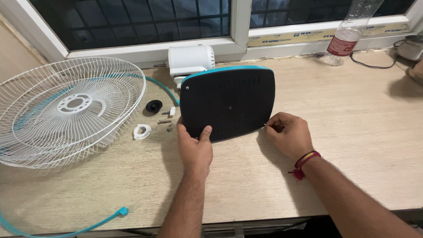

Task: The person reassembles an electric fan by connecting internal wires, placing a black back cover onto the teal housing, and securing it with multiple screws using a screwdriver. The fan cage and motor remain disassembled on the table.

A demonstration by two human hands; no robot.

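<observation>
Single view, from a camera worn on the person's head. It looks forward and steeply down onto the wooden surface (352,132), from close above, at about arm's reach. Both forearms enter from the lower edge, and the fingers (276,124) lie near the centre of the picture. Beyond the fingers, the view reaches the window frame (238,26) along the upper edge. Below the fingers, the near edge of the surface crosses the bottom. No second view overlaps it.

Bare table (352,132) right, fan grille (66,110) and small parts (154,117) crowding left
</observation>
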